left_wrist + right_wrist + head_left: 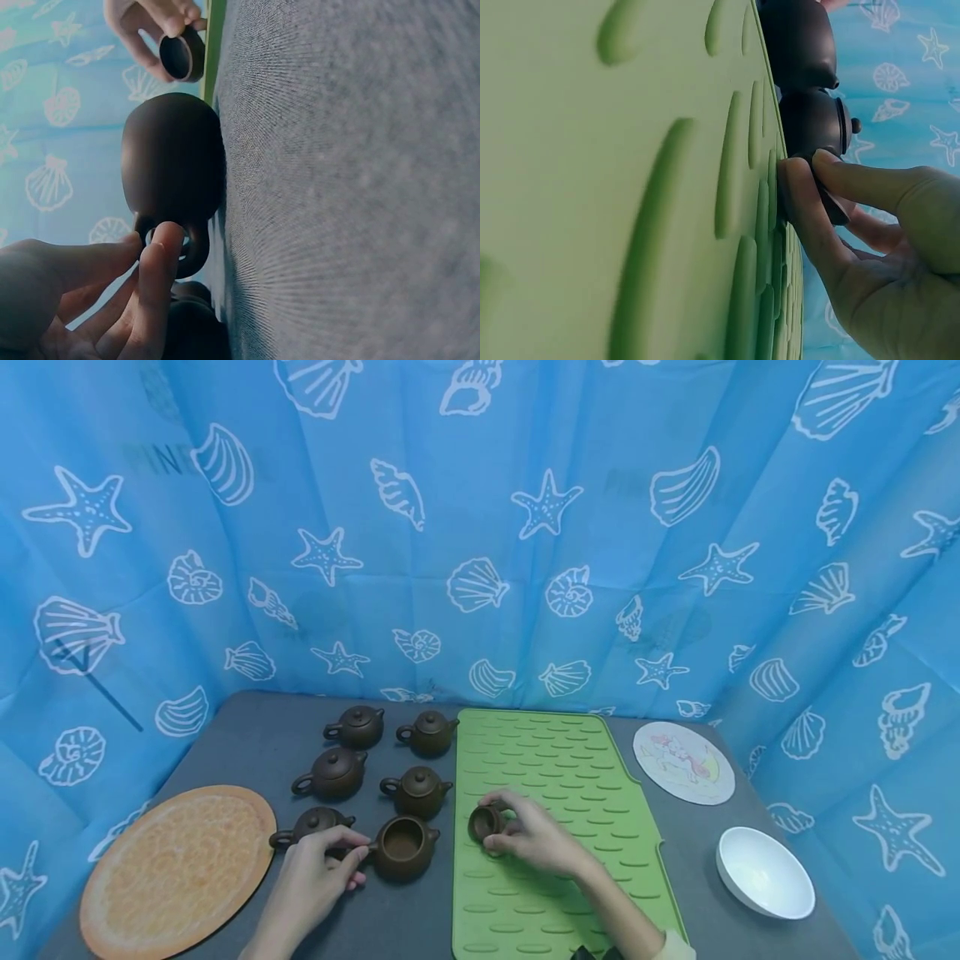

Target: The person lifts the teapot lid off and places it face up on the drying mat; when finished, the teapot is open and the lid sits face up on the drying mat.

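Holding the open pot (pixel 403 847) by its handle, my left hand (pixel 315 881) pinches the loop between thumb and forefinger — the left wrist view shows those fingers (pixel 161 255) closed on the handle. This pot stands upright on the grey table (pixel 247 743), lidless, at the front of the right column of pots and just beside the left edge of the green mat (pixel 555 827).

My right hand (pixel 536 839) pinches the lid (pixel 486 822) between thumb and fingertips and holds it on edge, its rim touching the mat. The lid's hollow underside faces the open pot.

Step in hand, as I judge it: the lid is off and set on the mat, while the pot is steadied for handling.

Next move, as I judge it, calls for:
- a firm pinch on the handle, since the loop is small and the pot is likely to swing if lifted;
- a clear path past the neighbouring pot (pixel 311 827), which sits just behind my left fingers;
- laying the lid flat before release — on edge it could roll.

Four more lidded pots stand behind. An orange mat (pixel 176 868) lies to the left; a white bowl (pixel 765 872) and a round coaster (pixel 682 762) lie to the right.
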The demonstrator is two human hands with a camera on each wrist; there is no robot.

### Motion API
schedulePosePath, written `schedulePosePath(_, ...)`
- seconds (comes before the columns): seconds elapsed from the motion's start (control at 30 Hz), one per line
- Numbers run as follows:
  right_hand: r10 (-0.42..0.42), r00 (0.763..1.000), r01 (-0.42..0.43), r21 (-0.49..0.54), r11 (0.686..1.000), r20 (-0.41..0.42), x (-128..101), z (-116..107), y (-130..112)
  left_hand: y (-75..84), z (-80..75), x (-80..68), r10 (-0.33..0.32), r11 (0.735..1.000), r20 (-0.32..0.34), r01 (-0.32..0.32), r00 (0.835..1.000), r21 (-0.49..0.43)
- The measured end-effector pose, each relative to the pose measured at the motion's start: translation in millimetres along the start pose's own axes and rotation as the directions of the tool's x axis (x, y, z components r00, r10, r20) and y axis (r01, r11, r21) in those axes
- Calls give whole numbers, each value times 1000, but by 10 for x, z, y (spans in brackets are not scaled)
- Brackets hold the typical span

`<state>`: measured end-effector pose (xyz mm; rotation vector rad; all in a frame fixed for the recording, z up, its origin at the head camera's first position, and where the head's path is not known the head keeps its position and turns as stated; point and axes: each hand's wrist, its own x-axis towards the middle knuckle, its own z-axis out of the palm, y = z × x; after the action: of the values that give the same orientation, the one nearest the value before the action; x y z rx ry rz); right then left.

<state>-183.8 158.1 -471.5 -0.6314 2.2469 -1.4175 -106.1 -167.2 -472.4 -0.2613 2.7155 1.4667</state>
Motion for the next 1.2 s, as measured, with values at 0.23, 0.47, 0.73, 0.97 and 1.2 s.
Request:
schedulePosePath(0.23,7,1000,-5,-85,996,20,27,-42,-12,13,6,-2,6,1000,1,-6,1000,-7)
schedulePosePath(0.47,3,999,1,-108,994,32,38,-73,3,37,2,14,-4,1000,20,4,1000,-6)
schedulePosePath(0.73,-18,999,23,-105,994,45,36,-144,-16,112,-51,57,-10,1000,47,10,999,-4)
schedulePosePath(0.97,-69,998,67,-154,986,-9,83,-167,-79,198,-86,95,16,1000,51,-15,999,-9)
schedulePosePath(1.2,-104,992,95,-114,989,-76,233,-95,-255,328,-103,206,111,993,39,-113,993,45)
